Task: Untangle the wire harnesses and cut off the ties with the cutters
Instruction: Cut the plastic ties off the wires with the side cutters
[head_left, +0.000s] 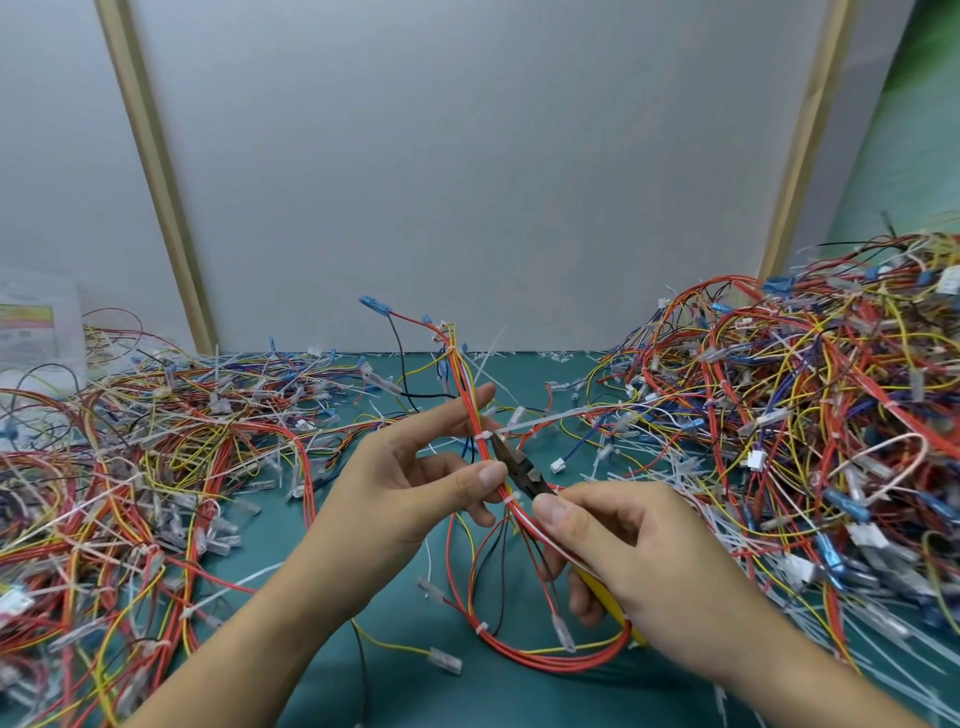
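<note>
My left hand (415, 483) holds a red and yellow wire harness (519, 657) upright over the green mat, pinching the bundle between thumb and fingers. My right hand (639, 566) grips yellow-handled cutters (519, 470). Their dark jaws point up-left and touch a white tie (485, 435) wrapped round the bundle just above my left thumb. A second white tie (510, 500) sits lower on the same bundle, near my right thumb. The harness loops down to the mat, with clear plastic terminals at the wire ends.
A big heap of tangled harnesses (805, 415) fills the right side. Another pile (130, 467) covers the left. Cut white tie scraps (550, 355) lie along the back of the green mat (395, 686). A grey panel wall (467, 182) stands behind.
</note>
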